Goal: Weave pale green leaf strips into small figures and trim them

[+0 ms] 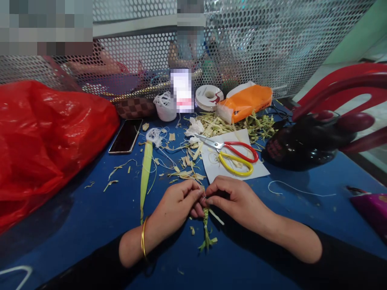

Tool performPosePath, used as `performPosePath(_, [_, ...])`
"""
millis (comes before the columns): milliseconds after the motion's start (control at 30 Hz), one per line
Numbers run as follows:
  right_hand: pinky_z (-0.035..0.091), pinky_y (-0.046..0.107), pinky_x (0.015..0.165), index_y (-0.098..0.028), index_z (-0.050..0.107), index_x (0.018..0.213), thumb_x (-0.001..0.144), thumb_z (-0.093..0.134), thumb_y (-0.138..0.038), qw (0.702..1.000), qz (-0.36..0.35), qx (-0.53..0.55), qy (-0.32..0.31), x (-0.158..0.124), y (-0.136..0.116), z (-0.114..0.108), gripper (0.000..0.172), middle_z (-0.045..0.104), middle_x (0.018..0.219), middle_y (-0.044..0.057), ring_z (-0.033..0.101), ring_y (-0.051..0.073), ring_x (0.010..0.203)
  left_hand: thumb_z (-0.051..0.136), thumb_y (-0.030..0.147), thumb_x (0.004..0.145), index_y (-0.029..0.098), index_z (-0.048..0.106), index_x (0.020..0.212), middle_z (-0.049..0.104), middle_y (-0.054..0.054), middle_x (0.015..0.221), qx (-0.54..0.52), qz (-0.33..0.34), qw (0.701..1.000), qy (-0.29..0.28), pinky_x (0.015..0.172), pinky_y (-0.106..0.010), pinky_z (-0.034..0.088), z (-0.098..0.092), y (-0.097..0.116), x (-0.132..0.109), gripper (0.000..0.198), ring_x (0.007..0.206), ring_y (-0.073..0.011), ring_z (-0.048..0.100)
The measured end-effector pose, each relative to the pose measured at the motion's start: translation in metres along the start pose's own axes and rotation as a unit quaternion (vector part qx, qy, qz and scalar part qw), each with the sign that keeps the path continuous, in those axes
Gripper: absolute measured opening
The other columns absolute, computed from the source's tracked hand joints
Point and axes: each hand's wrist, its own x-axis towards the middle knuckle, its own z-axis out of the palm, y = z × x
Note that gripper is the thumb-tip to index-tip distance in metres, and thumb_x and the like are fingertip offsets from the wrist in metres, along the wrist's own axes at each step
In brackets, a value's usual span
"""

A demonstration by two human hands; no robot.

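Note:
My left hand (183, 199), with a gold bangle on its wrist, is closed at the fingertips on a small braided piece of green leaf strips (206, 220). The braid hangs down toward me and ends in a frayed tuft. Close beside it, my right hand (237, 199) pinches a thin white thread (204, 197) at the braid's upper end. Both sets of fingertips nearly meet and hide part of the braid. A pale strip sticks out below the right fingers. Just beyond the hands, scissors (225, 151) with one red and one yellow handle lie on white paper (211, 167).
Left are a long green leaf (146, 171), tangled white thread (155, 137), a dark phone (126, 136) and a red plastic bag (51, 149). Behind stand a lit phone (183, 90), a ribbon spool (209, 98) and an orange packet (246, 102). A black pot-like object (302, 143) is right.

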Motion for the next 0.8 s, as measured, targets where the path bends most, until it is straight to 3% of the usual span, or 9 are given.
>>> performPosePath(467, [0.042, 0.027, 0.066, -0.021, 0.065, 0.074, 0.083, 0.063, -0.021, 0.999, 0.007, 0.024, 0.030, -0.0005, -0.0010, 0.0042, 0.009, 0.066, 0.077, -0.001, 0.060, 0.013, 0.073, 0.050, 0.024, 0.089, 0.017, 0.050, 0.080, 0.062, 0.003, 0.056, 0.009, 0.005, 1.000, 0.005, 0.052, -0.019, 0.047, 0.0007, -0.0008, -0.0015, 0.011, 0.050, -0.0085, 0.058])
performPosePath(800, [0.038, 0.028, 0.061, -0.020, 0.055, 0.073, 0.085, 0.052, -0.018, 0.999, 0.006, -0.025, 0.025, -0.0018, -0.0031, 0.0018, 0.013, 0.061, 0.073, 0.000, 0.053, 0.014, 0.067, 0.054, 0.027, 0.086, 0.017, 0.050, 0.082, 0.064, 0.001, 0.071, -0.031, 0.016, 0.999, -0.004, 0.052, -0.020, 0.046, 0.0011, -0.0063, -0.0017, 0.011, 0.055, -0.0081, 0.061])
